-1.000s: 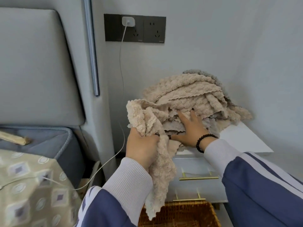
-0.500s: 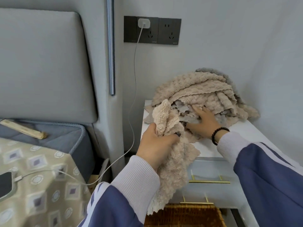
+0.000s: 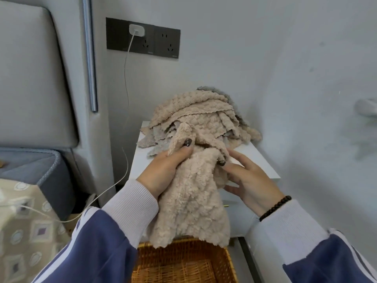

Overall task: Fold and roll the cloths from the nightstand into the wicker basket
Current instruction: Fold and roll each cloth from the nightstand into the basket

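Right hand (image 3: 247, 177) has left the cloth pile (image 3: 201, 117) on the nightstand (image 3: 259, 160); both hands now pinch one beige cloth (image 3: 191, 203), left hand (image 3: 163, 169) gripping its top, over the wicker basket (image 3: 183, 264). Folding can start.

Two hands, the left hand (image 3: 163, 170) and the right hand (image 3: 251, 180), share one beige cloth (image 3: 191, 205) above one wicker basket (image 3: 183, 262), with one heap of cloths (image 3: 200, 117) on one nightstand (image 3: 259, 166), its number impossible to count.
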`<state>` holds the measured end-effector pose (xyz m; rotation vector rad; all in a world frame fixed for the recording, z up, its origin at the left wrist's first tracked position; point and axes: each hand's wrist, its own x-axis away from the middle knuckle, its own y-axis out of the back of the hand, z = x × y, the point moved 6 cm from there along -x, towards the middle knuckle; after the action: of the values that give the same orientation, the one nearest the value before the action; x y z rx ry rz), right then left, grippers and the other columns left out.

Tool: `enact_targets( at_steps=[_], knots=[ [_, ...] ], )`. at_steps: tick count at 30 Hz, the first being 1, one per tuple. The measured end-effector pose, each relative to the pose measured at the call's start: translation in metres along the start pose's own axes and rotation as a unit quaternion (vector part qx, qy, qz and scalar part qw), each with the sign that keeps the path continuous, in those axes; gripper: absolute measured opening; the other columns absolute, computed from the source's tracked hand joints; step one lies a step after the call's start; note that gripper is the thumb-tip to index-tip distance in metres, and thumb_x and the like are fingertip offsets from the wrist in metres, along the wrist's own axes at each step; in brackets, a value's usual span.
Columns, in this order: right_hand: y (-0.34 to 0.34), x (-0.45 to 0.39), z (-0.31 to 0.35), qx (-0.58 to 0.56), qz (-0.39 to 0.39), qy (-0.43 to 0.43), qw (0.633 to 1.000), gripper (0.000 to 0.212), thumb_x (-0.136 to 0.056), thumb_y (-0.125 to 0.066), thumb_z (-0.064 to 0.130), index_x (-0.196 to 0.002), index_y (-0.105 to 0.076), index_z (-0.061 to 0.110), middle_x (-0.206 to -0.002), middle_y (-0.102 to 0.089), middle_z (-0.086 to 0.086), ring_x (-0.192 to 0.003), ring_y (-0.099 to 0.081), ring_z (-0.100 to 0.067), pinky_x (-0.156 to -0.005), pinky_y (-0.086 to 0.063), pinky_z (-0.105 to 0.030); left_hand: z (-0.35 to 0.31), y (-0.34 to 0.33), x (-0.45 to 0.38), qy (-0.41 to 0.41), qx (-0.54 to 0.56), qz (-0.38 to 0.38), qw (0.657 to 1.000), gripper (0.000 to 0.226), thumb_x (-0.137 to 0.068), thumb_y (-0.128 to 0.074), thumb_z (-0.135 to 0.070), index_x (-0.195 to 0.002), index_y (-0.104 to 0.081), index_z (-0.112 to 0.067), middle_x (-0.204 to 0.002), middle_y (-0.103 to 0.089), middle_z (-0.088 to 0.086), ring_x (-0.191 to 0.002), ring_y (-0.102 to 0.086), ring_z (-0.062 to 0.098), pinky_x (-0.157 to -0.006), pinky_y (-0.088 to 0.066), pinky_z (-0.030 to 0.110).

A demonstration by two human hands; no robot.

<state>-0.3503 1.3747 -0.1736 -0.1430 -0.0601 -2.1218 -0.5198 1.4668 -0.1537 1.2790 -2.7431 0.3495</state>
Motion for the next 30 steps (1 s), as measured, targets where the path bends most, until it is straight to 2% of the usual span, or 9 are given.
enact_targets(
  at_steps=[4, 6, 9, 12, 16, 21, 25, 27, 30],
  knots=[
    [0.022, 0.011, 0.003, 0.107, -0.057, 0.031, 0.992, 0.008, -0.082, -0.073, 0.018, -0.082, -0.069, 0.011, -0.063, -0.062, 0.004, -0.059, -0.055, -0.011, -0.06, -0.044, -0.028, 0.003, 0.002, 0.0, -0.034, -0.094, -0.042, 0.994, 0.039, -0.089, -0.057, -0.051, -0.12, -0.061, -0.027, -0.108, -0.072, -0.004, -0.099, -0.067, 0.016, -0.095, -0.049, 0.036],
    [0.033, 0.009, 0.008, 0.09, -0.091, 0.042, 0.991, 0.032, -0.079, -0.076, 0.023, -0.062, -0.056, 0.006, -0.052, -0.051, 0.003, -0.049, -0.046, -0.012, -0.056, -0.037, -0.029, 0.005, 0.01, 0.001, -0.053, -0.189, -0.112, 0.974, 0.046, -0.09, -0.056, -0.049, -0.131, -0.046, -0.029, -0.113, -0.068, 0.001, -0.096, -0.065, 0.017, -0.09, -0.05, 0.036],
    [0.043, 0.0, 0.012, 0.038, -0.114, 0.052, 0.991, 0.055, -0.071, -0.078, 0.034, -0.082, -0.057, -0.016, -0.071, -0.054, -0.011, -0.067, -0.05, -0.024, -0.066, -0.039, -0.037, 0.003, 0.019, 0.002, -0.096, -0.261, -0.164, 0.946, 0.039, -0.094, -0.053, -0.044, -0.13, -0.041, -0.034, -0.105, -0.068, 0.006, -0.084, -0.067, 0.025, -0.076, -0.053, 0.036],
    [0.051, -0.004, 0.012, 0.031, -0.148, 0.044, 0.988, 0.025, -0.077, -0.076, 0.026, -0.076, -0.069, 0.002, -0.067, -0.06, -0.007, -0.063, -0.056, -0.019, -0.067, -0.044, -0.036, -0.001, 0.021, 0.0, -0.148, -0.275, -0.153, 0.937, 0.018, -0.099, -0.047, -0.034, -0.115, -0.056, -0.031, -0.097, -0.068, -0.009, -0.09, -0.064, 0.013, -0.077, -0.05, 0.031],
    [0.059, -0.009, 0.017, 0.04, -0.187, 0.065, 0.979, 0.019, -0.077, -0.074, 0.024, -0.071, -0.07, 0.006, -0.072, -0.066, -0.012, -0.067, -0.063, -0.025, -0.072, -0.054, -0.043, 0.0, 0.021, -0.003, -0.186, -0.319, -0.14, 0.919, 0.042, -0.1, -0.039, -0.039, -0.102, -0.058, -0.001, -0.097, -0.063, 0.021, -0.083, -0.056, 0.029, -0.083, -0.046, 0.045],
    [0.068, -0.011, 0.025, 0.063, -0.198, 0.074, 0.975, 0.03, -0.062, -0.072, 0.04, -0.082, -0.06, 0.021, -0.074, -0.047, -0.007, -0.065, -0.044, -0.021, -0.064, -0.037, -0.035, -0.004, 0.031, -0.01, -0.2, -0.303, -0.184, 0.913, 0.046, -0.1, -0.041, -0.04, -0.092, -0.057, 0.002, -0.072, -0.055, 0.014, -0.068, -0.046, 0.019, -0.067, -0.041, 0.037],
    [0.076, -0.014, 0.027, 0.085, -0.21, 0.067, 0.972, 0.031, -0.067, -0.073, 0.037, -0.084, -0.067, 0.012, -0.079, -0.048, -0.002, -0.072, -0.046, -0.016, -0.066, -0.036, -0.031, -0.007, 0.042, -0.016, -0.188, -0.3, -0.22, 0.909, 0.046, -0.101, -0.041, -0.036, -0.088, -0.055, 0.006, -0.071, -0.053, 0.013, -0.065, -0.044, 0.02, -0.063, -0.037, 0.032],
    [0.074, -0.015, 0.031, 0.141, -0.217, 0.078, 0.963, 0.023, -0.075, -0.071, 0.034, -0.075, -0.057, 0.017, -0.072, -0.042, -0.003, -0.067, -0.039, -0.017, -0.063, -0.032, -0.029, -0.007, 0.046, -0.017, -0.185, -0.299, -0.241, 0.905, 0.044, -0.101, -0.041, -0.035, -0.082, -0.054, 0.004, -0.07, -0.053, 0.014, -0.063, -0.044, 0.021, -0.061, -0.037, 0.03],
    [0.068, -0.02, 0.032, 0.238, -0.218, 0.091, 0.942, 0.041, -0.083, -0.067, 0.03, -0.061, -0.036, 0.013, -0.058, -0.026, -0.006, -0.058, -0.027, -0.019, -0.053, -0.021, -0.027, -0.006, 0.053, -0.017, -0.166, -0.3, -0.269, 0.9, 0.044, -0.099, -0.046, -0.036, -0.073, -0.051, -0.002, -0.061, -0.053, 0.012, -0.058, -0.045, 0.027, -0.058, -0.04, 0.034]
  ],
)
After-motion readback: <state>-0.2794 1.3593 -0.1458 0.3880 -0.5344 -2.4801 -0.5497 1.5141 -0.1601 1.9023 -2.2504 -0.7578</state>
